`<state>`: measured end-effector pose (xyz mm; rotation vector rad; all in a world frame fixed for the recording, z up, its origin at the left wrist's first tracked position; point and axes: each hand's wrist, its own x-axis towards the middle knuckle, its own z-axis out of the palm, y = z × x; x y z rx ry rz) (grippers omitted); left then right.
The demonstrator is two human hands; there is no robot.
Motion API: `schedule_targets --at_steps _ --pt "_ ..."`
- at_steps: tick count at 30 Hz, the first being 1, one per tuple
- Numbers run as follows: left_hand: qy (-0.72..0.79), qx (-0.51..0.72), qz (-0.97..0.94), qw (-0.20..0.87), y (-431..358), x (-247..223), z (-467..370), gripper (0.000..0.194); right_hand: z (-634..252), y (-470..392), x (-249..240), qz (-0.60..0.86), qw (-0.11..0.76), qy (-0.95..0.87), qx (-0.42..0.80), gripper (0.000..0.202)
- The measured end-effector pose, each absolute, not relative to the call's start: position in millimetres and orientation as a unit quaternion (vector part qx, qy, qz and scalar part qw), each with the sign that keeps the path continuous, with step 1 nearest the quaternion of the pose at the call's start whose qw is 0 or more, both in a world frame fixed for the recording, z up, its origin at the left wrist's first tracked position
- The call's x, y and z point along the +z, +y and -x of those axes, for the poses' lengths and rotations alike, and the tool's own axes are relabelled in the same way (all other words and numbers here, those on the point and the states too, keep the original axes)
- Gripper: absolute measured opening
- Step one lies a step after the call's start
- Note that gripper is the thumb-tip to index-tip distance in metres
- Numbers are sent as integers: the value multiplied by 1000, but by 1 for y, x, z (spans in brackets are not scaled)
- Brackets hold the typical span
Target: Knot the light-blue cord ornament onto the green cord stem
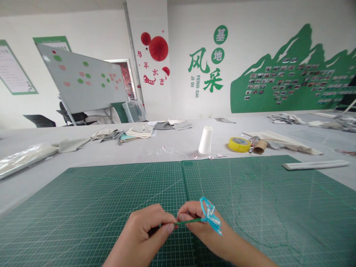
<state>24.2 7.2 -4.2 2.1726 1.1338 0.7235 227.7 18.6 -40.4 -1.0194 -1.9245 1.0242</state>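
My left hand (147, 231) is closed, with thumb and forefinger pinching the end of a thin green stem (189, 221). At the stem's right end is a light blue flower (211, 217) with looped petals and rows of white beads. My right hand (204, 235) lies behind the stem, its fingers curled and thumb pressed to the forefinger close to my left fingertips. What those right fingers hold, if anything, is too small to make out. Long green thread (276, 200) trails in loose curves over the right cutting mat (314, 222).
A second green mat (97, 207) adjoins on the left. Behind stand a white thread cone (205, 141), a yellow tape roll (239, 144) and a brown cardboard tube (260, 147). A rolled white cloth (315, 164) lies at right, cloth scraps (140, 131) and a plastic-wrapped bundle (26, 157) at left.
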Motion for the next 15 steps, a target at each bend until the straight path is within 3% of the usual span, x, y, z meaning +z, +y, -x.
schedule_targets --at_steps 15 --pt "399 279 -825 287 9 -10 -22 19 -224 20 -38 426 348 -742 384 21"
